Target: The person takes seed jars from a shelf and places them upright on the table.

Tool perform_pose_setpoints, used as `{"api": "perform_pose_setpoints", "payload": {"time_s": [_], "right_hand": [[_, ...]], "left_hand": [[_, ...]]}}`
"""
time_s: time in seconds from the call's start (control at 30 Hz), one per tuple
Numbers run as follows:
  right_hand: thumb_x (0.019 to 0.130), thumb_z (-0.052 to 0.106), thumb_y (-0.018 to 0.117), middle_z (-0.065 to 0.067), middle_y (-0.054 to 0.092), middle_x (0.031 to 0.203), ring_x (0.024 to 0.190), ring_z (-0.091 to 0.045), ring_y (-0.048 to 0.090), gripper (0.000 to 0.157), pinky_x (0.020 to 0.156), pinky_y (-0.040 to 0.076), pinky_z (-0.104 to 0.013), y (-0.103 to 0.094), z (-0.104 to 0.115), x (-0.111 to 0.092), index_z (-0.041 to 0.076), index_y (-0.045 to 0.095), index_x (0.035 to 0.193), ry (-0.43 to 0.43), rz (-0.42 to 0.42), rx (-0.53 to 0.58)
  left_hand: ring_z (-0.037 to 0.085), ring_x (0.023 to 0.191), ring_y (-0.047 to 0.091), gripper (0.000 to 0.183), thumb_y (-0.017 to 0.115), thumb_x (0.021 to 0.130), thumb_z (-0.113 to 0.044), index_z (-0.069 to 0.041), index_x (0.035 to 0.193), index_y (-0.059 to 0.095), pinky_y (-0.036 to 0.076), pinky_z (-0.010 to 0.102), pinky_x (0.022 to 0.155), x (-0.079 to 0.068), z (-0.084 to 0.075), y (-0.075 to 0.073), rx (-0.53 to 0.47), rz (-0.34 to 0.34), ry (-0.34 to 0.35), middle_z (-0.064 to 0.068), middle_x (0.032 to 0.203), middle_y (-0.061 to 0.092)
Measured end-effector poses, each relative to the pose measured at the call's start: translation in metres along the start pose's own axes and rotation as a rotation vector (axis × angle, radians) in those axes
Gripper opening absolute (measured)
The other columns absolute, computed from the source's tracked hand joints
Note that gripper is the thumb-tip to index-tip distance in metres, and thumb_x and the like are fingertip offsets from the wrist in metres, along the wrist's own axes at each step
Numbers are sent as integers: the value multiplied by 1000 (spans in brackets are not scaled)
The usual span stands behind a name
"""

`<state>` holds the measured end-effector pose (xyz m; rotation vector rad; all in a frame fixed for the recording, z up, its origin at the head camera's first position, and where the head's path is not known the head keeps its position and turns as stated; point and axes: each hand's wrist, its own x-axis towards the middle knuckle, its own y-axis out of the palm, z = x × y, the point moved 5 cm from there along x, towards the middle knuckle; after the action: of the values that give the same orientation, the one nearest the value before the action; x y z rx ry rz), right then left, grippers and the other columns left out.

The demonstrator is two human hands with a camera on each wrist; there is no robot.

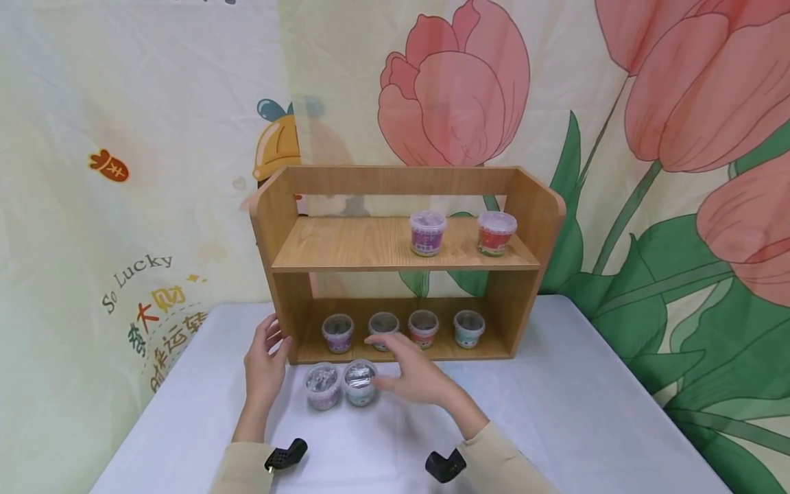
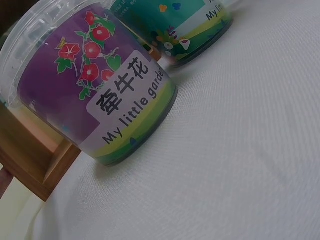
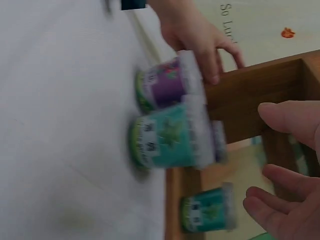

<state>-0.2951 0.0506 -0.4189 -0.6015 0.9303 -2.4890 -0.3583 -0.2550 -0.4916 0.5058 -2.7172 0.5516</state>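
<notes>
My left hand [image 1: 264, 363] rests its fingertips at the lower left side of a wooden two-tier shelf [image 1: 407, 264]. The right hand [image 1: 416, 374] is spread in the air, with thumb and fingers apart, just right of a teal lidded tub [image 1: 361, 392]. In the right wrist view, nothing lies between those fingers [image 3: 285, 192]. A purple lidded tub [image 2: 100, 85] stands left of the teal one, both on the table before the shelf. Its label reads "My little garden" and shows red flowers. The right hand partly covers a tub [image 1: 384, 322] on the lower tier.
The lower tier also bears a purple tub [image 1: 338, 334], a red tub [image 1: 423, 329] and a light-blue tub [image 1: 469, 329]. On the upper tier, a purple tub [image 1: 427, 234] and a red tub [image 1: 494, 233] stand toward the right. A white cloth [image 1: 555, 412] covers the table; a printed curtain [image 1: 185, 103] hangs behind.
</notes>
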Motion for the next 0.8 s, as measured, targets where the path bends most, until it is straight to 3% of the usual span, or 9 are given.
{"api": "perform_pose_setpoints", "payload": {"time_s": [0.23,0.33,0.4,0.57,0.8], "right_hand": [[96,1,77,-13,63,137,124,-31,67,46,106,59,-47,-106,35,-2,4,59,139,-130,-338,68],[96,0,76,-19,61,140,123,-36,68,48,106,58,-48,-144,43,-1,1,57,140,-143,-475,57],[95,2,78,-21,58,142,125,-39,66,52,108,57,-49,-162,46,2,1,55,142,-146,-521,20],[94,8,81,-21,50,151,135,-44,58,66,113,52,-55,-184,50,17,7,49,151,-134,-483,-67],[94,13,82,-17,42,161,144,-45,50,78,117,47,-57,-189,38,30,15,40,160,-52,-379,-77]], "left_hand": [[41,141,55,61,62,108,-11,-27,162,39,52,58,111,0,0,1,3,9,-14,18,156,54],[42,141,56,60,62,108,-11,-26,161,40,52,58,111,-1,1,0,-3,10,-21,18,155,55],[42,141,56,61,63,108,-10,-25,162,40,52,58,111,-2,1,0,-5,11,-25,18,156,54],[42,141,55,61,63,107,-10,-24,162,39,51,58,112,-3,4,-3,-12,2,-29,20,156,54],[43,141,55,60,63,108,-11,-24,162,40,51,59,112,-2,1,1,-14,10,-18,20,156,54]]}}
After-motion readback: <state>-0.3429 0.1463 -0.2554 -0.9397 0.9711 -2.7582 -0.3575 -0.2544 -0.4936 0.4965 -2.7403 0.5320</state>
